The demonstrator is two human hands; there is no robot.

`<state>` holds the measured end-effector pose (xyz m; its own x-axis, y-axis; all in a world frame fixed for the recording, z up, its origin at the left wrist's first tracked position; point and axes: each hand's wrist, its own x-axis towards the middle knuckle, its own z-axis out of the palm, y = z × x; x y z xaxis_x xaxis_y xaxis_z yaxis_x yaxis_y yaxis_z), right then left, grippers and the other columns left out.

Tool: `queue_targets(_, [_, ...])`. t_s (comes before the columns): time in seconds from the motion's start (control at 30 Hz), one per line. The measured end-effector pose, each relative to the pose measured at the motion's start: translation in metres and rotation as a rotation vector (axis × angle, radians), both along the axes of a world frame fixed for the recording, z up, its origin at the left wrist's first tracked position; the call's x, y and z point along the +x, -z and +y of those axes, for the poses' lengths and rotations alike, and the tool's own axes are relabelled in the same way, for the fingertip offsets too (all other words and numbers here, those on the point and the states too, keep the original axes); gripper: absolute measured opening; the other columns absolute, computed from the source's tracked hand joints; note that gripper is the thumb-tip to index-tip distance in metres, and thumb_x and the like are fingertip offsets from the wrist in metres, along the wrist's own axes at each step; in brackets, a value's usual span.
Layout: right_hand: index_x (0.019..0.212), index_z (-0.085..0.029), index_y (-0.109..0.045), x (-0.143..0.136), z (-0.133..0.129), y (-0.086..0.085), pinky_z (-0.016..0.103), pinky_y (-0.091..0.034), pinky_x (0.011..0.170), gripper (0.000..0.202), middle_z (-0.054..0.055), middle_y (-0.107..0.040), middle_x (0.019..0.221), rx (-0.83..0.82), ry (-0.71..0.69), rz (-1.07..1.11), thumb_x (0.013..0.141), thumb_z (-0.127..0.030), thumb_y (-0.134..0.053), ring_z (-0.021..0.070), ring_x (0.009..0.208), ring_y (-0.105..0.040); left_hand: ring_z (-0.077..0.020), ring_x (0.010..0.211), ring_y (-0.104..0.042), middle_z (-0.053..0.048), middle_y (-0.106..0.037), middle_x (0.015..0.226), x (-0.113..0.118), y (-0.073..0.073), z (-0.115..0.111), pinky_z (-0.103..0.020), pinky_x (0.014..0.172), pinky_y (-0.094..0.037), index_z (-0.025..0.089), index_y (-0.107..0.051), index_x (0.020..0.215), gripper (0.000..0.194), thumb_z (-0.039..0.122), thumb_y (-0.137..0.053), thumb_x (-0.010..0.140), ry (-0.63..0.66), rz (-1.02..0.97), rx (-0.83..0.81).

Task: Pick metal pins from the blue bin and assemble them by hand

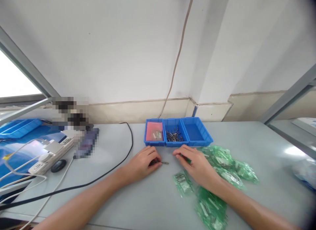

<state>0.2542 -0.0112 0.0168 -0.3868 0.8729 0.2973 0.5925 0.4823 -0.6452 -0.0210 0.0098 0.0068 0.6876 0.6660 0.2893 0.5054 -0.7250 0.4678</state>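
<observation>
My left hand [144, 162] is curled on the table in front of the blue bins, closed around several thin metal pins. One pin [165, 162] sticks out to the right past the thumb and fingertips. My right hand [196, 164] hovers close to the table with thumb and index finger a little apart and nothing visible between their tips. Just below it lies a small green plastic bag [182, 182] with metal pieces inside. More loose metal pins [174, 135] lie heaped in the middle blue bin [176, 144].
The left blue bin [154, 143] holds a pink sheet and a small clear bag. Beside the middle one stands another blue bin [196, 131]. Green bags [223, 157] of metal parts spread rightward. A black cable [108, 172], power strip [49, 159] and mouse [58, 165] occupy the left.
</observation>
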Motion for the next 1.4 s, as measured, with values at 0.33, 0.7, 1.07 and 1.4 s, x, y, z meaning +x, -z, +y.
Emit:
queue_targets(0.33, [0.115,-0.027,-0.073,0.001,-0.008,-0.004,0.045,-0.043,0.106,0.013,0.006,-0.071,0.126,0.1,-0.329,-0.212,0.107,-0.025,-0.063,0.0257,0.117,-0.062,-0.0206,0.097,-0.061,-0.006,-0.066,0.101,-0.001,0.003,0.003,-0.033,0.09,-0.05,0.02,-0.07,0.109,0.015,0.024,-0.057,0.111,0.072,0.016,0.073])
queue_targets(0.7, [0.135,-0.03,-0.072,-0.004,-0.017,-0.011,0.048,-0.044,0.11,0.032,0.006,-0.069,0.144,0.131,-0.466,-0.251,0.108,-0.022,-0.058,0.0277,0.127,-0.058,-0.0199,0.094,-0.06,-0.006,-0.067,0.099,-0.002,0.006,0.003,-0.033,0.087,-0.05,0.018,-0.069,0.102,0.016,0.023,-0.057,0.11,0.028,-0.006,0.102])
queue_targets(1.07, [0.144,-0.029,-0.066,-0.007,-0.022,-0.013,0.047,-0.049,0.107,0.039,0.005,-0.074,0.135,0.134,-0.428,-0.226,0.107,-0.019,-0.06,0.0269,0.121,-0.061,-0.0204,0.095,-0.062,-0.006,-0.067,0.101,-0.009,0.006,0.006,-0.035,0.088,-0.048,0.02,-0.069,0.103,0.014,0.026,-0.059,0.11,-0.002,0.079,0.137])
queue_targets(1.4, [0.121,-0.021,-0.077,-0.003,-0.01,-0.009,0.05,-0.049,0.095,0.023,0.008,-0.079,0.12,0.287,-0.252,-0.327,0.109,-0.02,-0.057,0.0285,0.105,-0.063,-0.0211,0.098,-0.062,-0.007,-0.066,0.102,-0.013,0.0,0.008,-0.036,0.092,-0.048,0.019,-0.067,0.111,0.018,0.03,-0.052,0.113,0.01,0.136,0.206])
